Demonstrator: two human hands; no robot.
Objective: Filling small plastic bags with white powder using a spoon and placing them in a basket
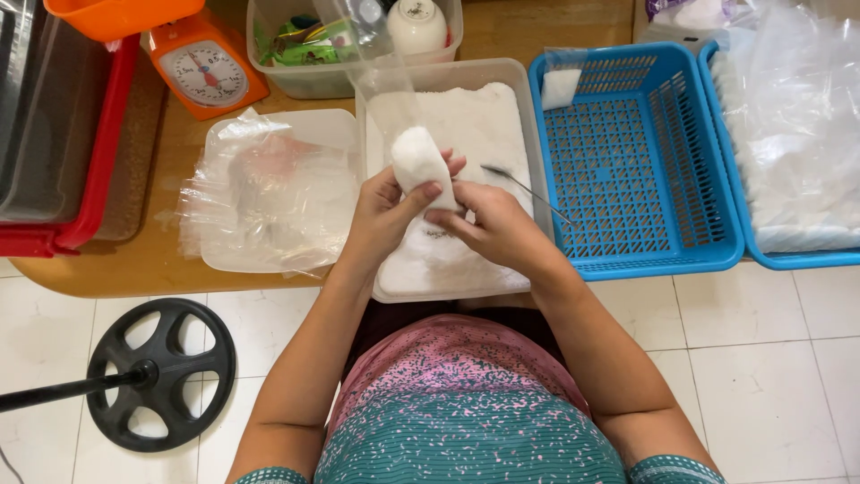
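Observation:
My left hand [387, 208] grips a small clear plastic bag [414, 161] filled with white powder, its long empty top rising toward the back. My right hand [491, 222] pinches the same bag at its lower right side. Both hands hover over a clear tub [528, 125] full of white powder. A metal spoon [524, 188] lies in the powder just right of my hands.
A lidded tub with a stack of clear bags [273, 193] sits left. An orange kitchen scale [206, 72] stands at back left. A blue basket [640, 161] holds one filled bag [562, 87]; another blue basket [788, 134] holds plastic. A black fan base [161, 372] rests on the floor.

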